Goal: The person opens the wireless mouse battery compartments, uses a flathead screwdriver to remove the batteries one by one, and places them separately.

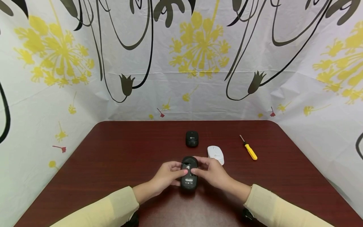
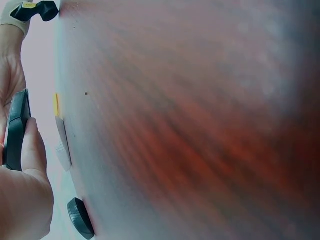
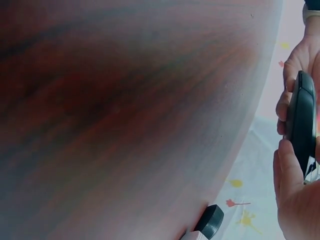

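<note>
Both hands hold a black computer mouse (image 1: 189, 184) between them, its underside with a printed label turned up toward the head camera. The left hand (image 1: 166, 175) grips its left side, thumb pressed on the underside and fingers behind. From the other side the right hand (image 1: 214, 172) grips it the same way, its thumb close beside the left one. In the left wrist view the mouse (image 2: 18, 132) stands on edge, raised above the table. The right wrist view shows its dark side (image 3: 302, 120) with fingers of both hands around it.
A white mouse (image 1: 216, 153) lies just beyond the right hand, partly covered by it. Farther back sits another black mouse (image 1: 192, 138). A yellow-handled screwdriver (image 1: 250, 152) lies to the right on the brown table (image 1: 127, 151). A patterned cloth (image 1: 181, 94) hangs around the table.
</note>
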A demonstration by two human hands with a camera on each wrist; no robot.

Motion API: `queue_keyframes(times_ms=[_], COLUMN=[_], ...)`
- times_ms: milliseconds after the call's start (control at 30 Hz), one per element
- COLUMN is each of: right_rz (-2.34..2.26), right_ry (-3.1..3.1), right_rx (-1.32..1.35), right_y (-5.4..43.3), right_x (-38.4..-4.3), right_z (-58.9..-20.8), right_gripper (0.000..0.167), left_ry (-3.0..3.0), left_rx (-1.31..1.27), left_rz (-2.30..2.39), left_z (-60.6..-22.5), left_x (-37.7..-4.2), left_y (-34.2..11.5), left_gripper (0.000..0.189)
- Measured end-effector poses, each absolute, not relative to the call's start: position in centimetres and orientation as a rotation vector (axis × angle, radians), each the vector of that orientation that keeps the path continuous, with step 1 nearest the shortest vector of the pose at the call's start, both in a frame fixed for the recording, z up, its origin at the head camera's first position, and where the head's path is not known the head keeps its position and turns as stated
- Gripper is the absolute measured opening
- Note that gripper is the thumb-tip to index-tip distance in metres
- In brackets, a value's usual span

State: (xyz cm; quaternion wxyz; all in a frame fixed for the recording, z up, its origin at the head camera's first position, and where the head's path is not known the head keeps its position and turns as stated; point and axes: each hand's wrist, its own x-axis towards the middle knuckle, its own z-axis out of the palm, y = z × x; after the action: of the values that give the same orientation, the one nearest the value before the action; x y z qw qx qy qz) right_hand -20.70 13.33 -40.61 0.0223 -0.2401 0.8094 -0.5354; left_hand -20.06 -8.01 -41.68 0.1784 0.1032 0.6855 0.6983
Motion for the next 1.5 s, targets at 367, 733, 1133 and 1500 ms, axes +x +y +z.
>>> queue_keyframes(times_ms=[367,733,1133,1500], right_rz=[-1.756,-1.865,-1.917,-2.033], right_ry=[2.551,2.554,2.445,2.172], right_rx=[-0.645,-0.528,-0.322,-0.198], right_y=[13.3,13.3,14.5,17.0], right_x=[-20.9,-21.3,-21.5,-20.7], right_z=[-40.6,-39.8,-38.0,-37.0], right_gripper=[0.037,0.025,0.03,0.047], left_ry=[1.923,1.907,1.929,1.912], left_rx=[0.294,0.299,0.295,0.266], left_rz=[1.982,1.994,1.989,2.005], left_z=[-41.9,-41.8,-41.7,-41.6], left_x=[-20.2,-20.2,-20.3,-20.4], left_y=[-8.2,-8.5,-8.7,-9.1], left_gripper=[0.042,0.042,0.041,0.042])
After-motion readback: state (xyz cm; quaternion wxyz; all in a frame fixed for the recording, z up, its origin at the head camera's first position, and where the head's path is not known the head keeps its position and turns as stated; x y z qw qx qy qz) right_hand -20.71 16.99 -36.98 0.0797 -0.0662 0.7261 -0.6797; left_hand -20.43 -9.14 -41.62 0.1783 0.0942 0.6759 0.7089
